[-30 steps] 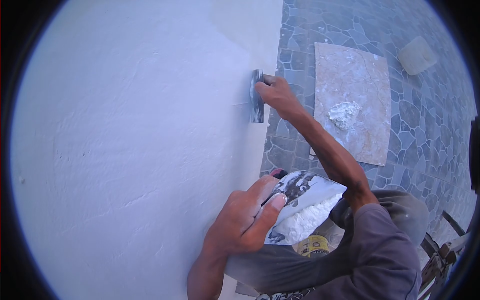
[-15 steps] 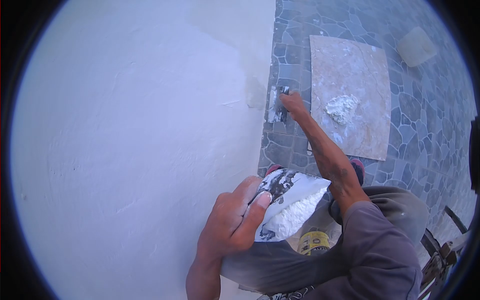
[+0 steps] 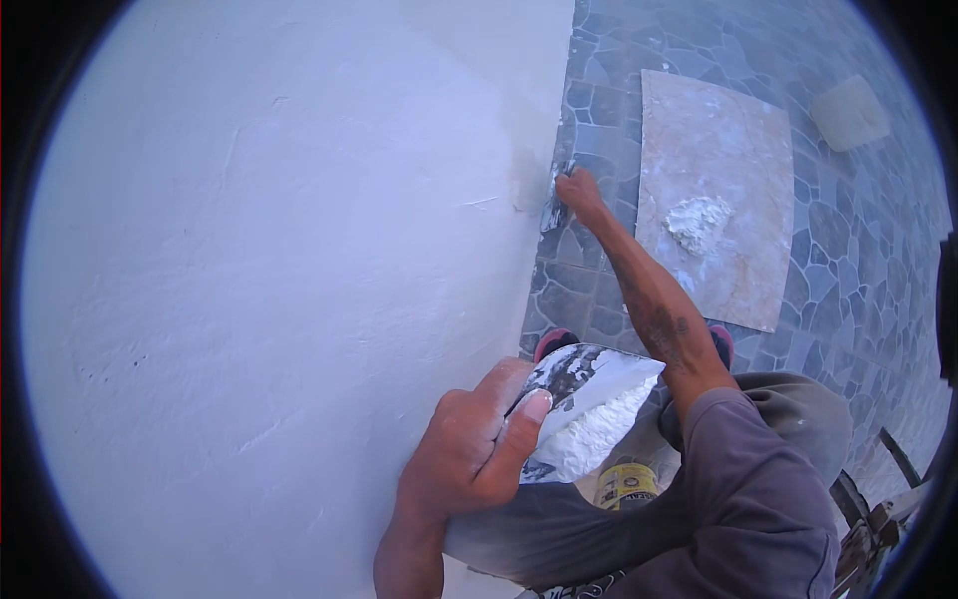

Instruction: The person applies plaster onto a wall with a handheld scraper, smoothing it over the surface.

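My left hand (image 3: 469, 439) grips a wide metal blade (image 3: 584, 374) low in the view, its thumb on top. White paste (image 3: 599, 431) is heaped along the blade's right side. Farther off, my right hand (image 3: 580, 192) is closed round a smaller trowel (image 3: 555, 205), seen nearly edge-on. That trowel is at the bottom edge of the white wall (image 3: 299, 250); whether it touches the wall I cannot tell. The wall has a slightly darker patch near the trowel.
A stained board (image 3: 738, 150) with a pile of white paste (image 3: 698, 224) lies on the stone-patterned floor (image 3: 833, 225). Beyond it is a pale block-like object (image 3: 850, 113). A yellow-labelled bucket (image 3: 627, 484) stands by my legs, and wooden pieces (image 3: 878, 519) are at lower right.
The right trowel has turned from showing its flat face to nearly edge-on, closer to the wall. The camera view has shifted slightly. My left hand still holds the loaded blade.
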A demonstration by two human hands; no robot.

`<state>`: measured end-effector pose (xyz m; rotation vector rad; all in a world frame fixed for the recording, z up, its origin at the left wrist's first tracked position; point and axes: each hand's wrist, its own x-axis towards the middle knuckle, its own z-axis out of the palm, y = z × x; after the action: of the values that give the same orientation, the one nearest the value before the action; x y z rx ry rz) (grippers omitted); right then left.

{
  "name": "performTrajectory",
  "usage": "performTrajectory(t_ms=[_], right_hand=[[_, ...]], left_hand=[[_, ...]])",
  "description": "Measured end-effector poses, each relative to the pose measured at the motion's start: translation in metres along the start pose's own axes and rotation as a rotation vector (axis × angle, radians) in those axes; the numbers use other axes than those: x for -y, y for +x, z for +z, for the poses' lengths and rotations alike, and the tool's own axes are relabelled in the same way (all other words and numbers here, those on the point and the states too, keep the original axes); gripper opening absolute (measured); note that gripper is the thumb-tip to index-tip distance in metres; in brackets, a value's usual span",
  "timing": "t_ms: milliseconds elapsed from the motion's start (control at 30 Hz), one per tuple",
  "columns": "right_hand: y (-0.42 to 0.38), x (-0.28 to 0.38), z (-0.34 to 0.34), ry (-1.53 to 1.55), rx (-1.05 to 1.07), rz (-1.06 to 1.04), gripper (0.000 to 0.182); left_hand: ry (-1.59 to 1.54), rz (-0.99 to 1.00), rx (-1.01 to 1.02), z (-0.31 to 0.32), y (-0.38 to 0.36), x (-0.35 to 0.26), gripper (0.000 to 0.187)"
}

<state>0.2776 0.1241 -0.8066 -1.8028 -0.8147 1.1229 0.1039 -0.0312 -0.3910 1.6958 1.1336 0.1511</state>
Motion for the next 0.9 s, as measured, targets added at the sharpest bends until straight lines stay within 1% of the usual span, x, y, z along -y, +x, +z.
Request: performTrajectory(t_ms=[33,133,233,333,433,533,567,633,667,767,867,900], right_hand=[[0.0,0.003,0.0,-0.03,0.029,-0.007,0.032],[0.008,-0.004,0.002,0.218,0.173,0.047,0.029],[-0.002,0.01,0.002,0.196,0.119,0.011,0.023],[-0.015,0.031,-0.005,0.201,0.132,-0.06,0.019],[-0.021,0.039,-0.029,0.354,0.105,-0.032,0.019],[-0.023,0.052,-0.057,0.536,0.051,-0.002,0.021],[-0.024,0.052,-0.063,0.394,0.023,-0.019,0.021],[-0.006,0.017,-0.055,0.312,0.043,0.042,0.024],[-0.003,0.016,-0.05,0.271,0.058,0.069,0.028],[-0.003,0.003,-0.028,0.251,0.016,0.055,0.028],[0.011,-0.002,-0.014,0.138,0.037,0.001,0.028],[0.012,-0.007,-0.01,0.063,0.029,-0.15,0.027]], left_hand=[[-0.002,0.014,-0.004,0.0,0.001,0.003,0.023],[-0.017,0.077,-0.004,0.001,0.002,0.005,0.022],[-0.012,0.1,0.005,0.001,0.0,0.006,0.022],[-0.01,0.13,0.018,0.001,0.0,0.004,0.023],[-0.021,0.178,0.018,0.004,0.002,0.005,0.023],[0.009,0.167,0.046,0.005,0.002,0.001,0.024],[0.003,0.16,0.036,0.006,0.0,0.002,0.024],[-0.006,0.153,0.012,0.006,-0.003,0.004,0.025],[-0.006,0.137,0.004,0.005,-0.003,0.003,0.025],[-0.017,0.081,0.004,0.003,-0.003,0.001,0.025],[-0.021,0.075,0.012,-0.001,-0.001,-0.001,0.026],[-0.025,0.082,0.006,-0.001,0.0,0.002,0.026]])
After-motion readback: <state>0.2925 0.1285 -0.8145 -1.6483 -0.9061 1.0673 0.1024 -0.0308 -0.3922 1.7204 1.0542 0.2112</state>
